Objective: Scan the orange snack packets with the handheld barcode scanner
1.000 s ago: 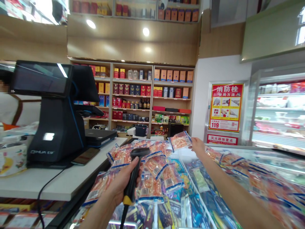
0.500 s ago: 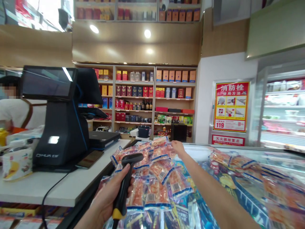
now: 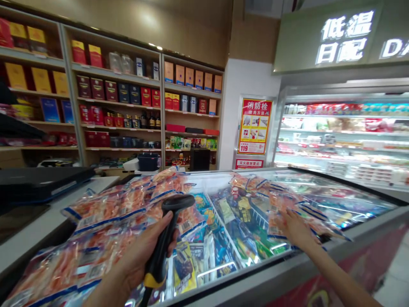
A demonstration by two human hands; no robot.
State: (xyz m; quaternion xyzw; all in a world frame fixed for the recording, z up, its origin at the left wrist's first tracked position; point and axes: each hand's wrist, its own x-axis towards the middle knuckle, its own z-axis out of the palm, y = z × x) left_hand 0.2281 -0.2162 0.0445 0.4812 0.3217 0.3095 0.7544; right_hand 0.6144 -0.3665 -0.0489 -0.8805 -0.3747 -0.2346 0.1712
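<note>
In the lower middle of the head view, my left hand (image 3: 140,251) is wrapped round the handle of a black and yellow barcode scanner (image 3: 168,234). Its dark head points to the right. Below and beside it lie many clear packets of orange-brown food (image 3: 99,211) with blue edges, spread over the freezer's left side. On the right, my right hand (image 3: 297,230) rests on another group of such packets (image 3: 279,202). Its fingers look stretched out over them, slightly blurred. I see no packet lifted in it.
Under the freezer's glass lid (image 3: 271,253) lie colourful packs and white wire dividers. At the left is a counter (image 3: 64,219) with a black device (image 3: 41,183). Shelves of boxes and bottles (image 3: 118,91) line the back wall. A lit refrigerated cabinet (image 3: 338,140) stands at the right.
The view has turned right. My right hand has moved from the far end of the left packets to the right group. My left hand still grips the scanner.
</note>
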